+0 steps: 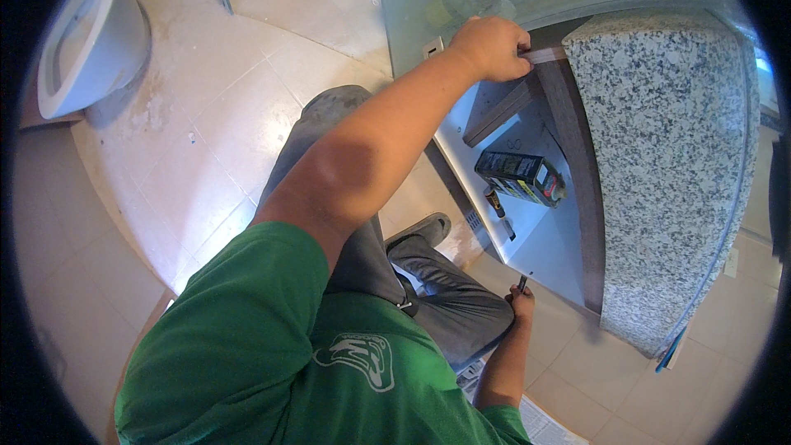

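My left arm stretches across to the top corner of an under-counter cabinet, where my left hand [493, 48] is closed with its fingers curled on the cabinet frame [547, 56], at a pale strip under the counter. Lower down, my right hand [521, 303] is closed around a short, slim dark tool [521, 283], held beside the white cabinet panel [548, 259]; its exact kind is too small to make out. Inside the cabinet lies a dark box-shaped container [521, 176] with printed sides. Next to it are a small dark bottle [494, 202] and a slim dark piece [508, 230].
A speckled granite countertop [667, 148] overhangs the cabinet's brown wooden frame on the right. Behind my left hand stands a glass panel [412, 8]. A white toilet [124, 58] is at the far left. Newspaper [548, 427] lies on the tiled floor near my right arm.
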### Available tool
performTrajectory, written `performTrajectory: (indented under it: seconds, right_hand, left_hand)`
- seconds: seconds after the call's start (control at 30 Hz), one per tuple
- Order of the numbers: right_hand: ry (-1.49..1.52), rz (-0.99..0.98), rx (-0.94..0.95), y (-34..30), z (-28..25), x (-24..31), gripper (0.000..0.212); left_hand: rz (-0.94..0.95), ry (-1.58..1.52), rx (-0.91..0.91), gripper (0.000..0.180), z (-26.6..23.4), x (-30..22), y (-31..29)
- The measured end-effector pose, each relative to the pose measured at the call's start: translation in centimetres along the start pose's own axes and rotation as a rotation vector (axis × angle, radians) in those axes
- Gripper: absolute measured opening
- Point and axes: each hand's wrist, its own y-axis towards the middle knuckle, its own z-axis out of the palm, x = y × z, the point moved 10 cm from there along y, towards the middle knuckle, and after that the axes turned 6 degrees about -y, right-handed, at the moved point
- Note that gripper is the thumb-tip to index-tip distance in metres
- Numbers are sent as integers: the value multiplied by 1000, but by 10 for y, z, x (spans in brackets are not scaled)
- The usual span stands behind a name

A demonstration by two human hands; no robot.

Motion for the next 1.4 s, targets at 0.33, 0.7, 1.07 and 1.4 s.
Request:
performTrajectory:
  seconds: [0.33, 0.7, 1.07, 1.4]
  right_hand:
    - [-34, 6, -5, -1, -1, 2, 23]
    - [-42, -19, -1, 4, 0, -5, 24]
    - [-22, -14, -11, -6, -1, 6, 23]
    - [50, -22, 27, -1, 5, 4, 25]
  left_hand:
    - [-114, -147, 41, 42, 0, 11, 1]
    - [-100, -139, -2, 41, -5, 5, -2]
    - [-111, -330, -146, 44, -8, -3, 1]
    - [-132, -596, -282, 45, -10, -14, -1]
